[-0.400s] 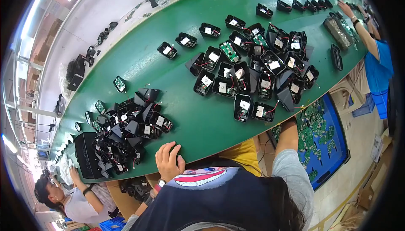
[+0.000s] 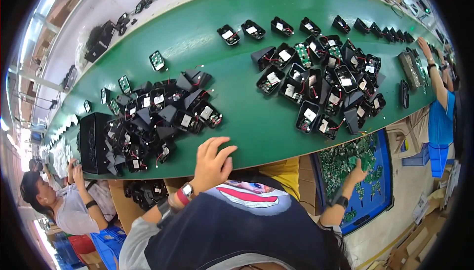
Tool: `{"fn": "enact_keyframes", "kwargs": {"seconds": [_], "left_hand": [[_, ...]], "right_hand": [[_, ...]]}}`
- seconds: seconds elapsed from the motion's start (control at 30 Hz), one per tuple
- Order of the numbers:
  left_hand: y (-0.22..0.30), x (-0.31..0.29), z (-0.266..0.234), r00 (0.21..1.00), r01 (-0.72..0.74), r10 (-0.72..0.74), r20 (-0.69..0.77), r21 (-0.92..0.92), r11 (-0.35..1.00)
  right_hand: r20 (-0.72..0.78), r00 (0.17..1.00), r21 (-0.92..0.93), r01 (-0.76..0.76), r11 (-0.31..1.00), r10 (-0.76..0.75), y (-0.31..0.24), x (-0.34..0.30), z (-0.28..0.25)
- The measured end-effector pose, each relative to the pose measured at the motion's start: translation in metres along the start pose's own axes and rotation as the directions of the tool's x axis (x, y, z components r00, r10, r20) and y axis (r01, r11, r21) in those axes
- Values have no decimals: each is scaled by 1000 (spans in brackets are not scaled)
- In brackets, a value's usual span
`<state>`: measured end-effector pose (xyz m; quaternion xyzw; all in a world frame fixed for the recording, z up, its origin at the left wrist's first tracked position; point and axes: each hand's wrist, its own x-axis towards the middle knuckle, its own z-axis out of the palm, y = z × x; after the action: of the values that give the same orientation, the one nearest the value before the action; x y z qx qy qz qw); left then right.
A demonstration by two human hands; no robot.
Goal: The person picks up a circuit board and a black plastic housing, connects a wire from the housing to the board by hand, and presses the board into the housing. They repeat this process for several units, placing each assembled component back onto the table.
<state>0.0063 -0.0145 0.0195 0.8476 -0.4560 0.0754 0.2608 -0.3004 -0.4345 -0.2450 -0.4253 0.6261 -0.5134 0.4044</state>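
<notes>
Left hand (image 2: 211,160): rests on the near edge of the green tabletop (image 2: 237,57), fingers spread apart and lying flat over the rim, nothing clamped in it. A watch and a red band sit at the wrist.

Right hand (image 2: 356,172): down below the tabletop edge, reaching into a blue tray (image 2: 382,196) full of small green circuit boards (image 2: 345,156). Fingers appear curled among the boards; whether they grip one I cannot tell, too small to resolve.

Relation that matters: the tray lies to the person's right and lower than the tabletop, so the right hand is the nearer hand to the boards by a wide margin; the left hand is well apart from them. The tray's long axis runs roughly away from the tabletop edge, toward the lower right of the view.

Outward from the left hand: just beyond the fingertips, up and to the left, a dense pile of black housings (image 2: 158,117) with red wires, some open side up, some tipped over. A black box (image 2: 93,141) stands at the pile's left end. Further right on the tabletop, a second cluster of black housings (image 2: 326,87), mostly open side up.

Periphery: a person in a grey top (image 2: 74,211) sits at the lower left. Another person in a blue top (image 2: 438,117) stands at the far right, arm stretched to the tabletop.
</notes>
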Motion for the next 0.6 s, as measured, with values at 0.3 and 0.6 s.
{"fn": "enact_keyframes", "kwargs": {"seconds": [0.3,0.6], "left_hand": [[28,44,25,820,-436,533,209,-375,818],[45,43,34,698,-530,688,197,-504,682]], "right_hand": [[-20,956,17,294,956,-293,-187,15,-128],[422,801,390,262,883,-425,-371,-117,-9]]}}
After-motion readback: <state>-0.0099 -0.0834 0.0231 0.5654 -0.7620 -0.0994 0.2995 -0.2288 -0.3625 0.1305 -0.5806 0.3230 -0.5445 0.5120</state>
